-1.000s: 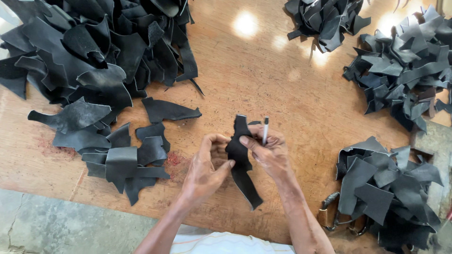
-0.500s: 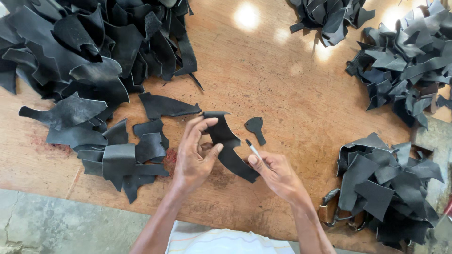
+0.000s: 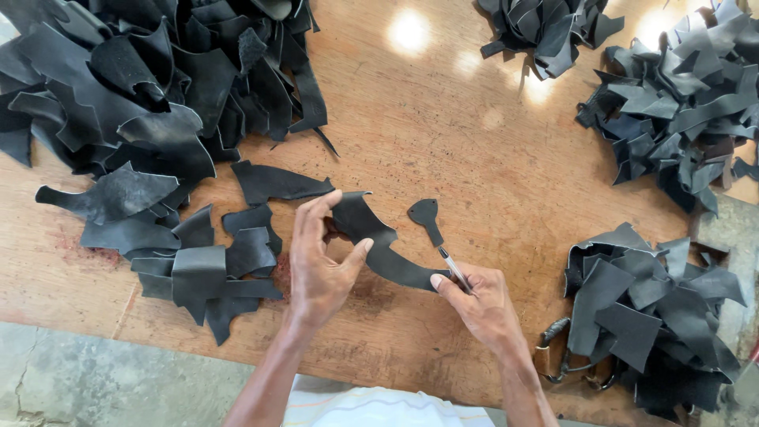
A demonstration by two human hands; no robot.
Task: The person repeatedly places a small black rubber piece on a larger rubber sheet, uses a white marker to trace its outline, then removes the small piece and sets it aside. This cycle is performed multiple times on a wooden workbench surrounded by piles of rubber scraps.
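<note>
My left hand (image 3: pixel 318 265) pinches one end of a curved black leather strip (image 3: pixel 379 245) that lies on the wooden table (image 3: pixel 443 134). My right hand (image 3: pixel 478 304) grips a thin knife (image 3: pixel 452 267) and presses a fingertip on the strip's other end. A small paddle-shaped black leather piece (image 3: pixel 425 216) lies just beyond the knife's tip, touching or almost touching it.
A big heap of black leather scraps (image 3: pixel 150 87) fills the far left. Loose scraps (image 3: pixel 205 261) lie left of my left hand. More piles sit at top centre (image 3: pixel 545 28), far right (image 3: pixel 680 95) and near right (image 3: pixel 648 316). A pair of metal pliers-like tool (image 3: pixel 557 356) rests by the near right pile.
The strip was held up between both hands a second ago; now it lies flat on the table. The small paddle-shaped piece has appeared on the table beside it.
</note>
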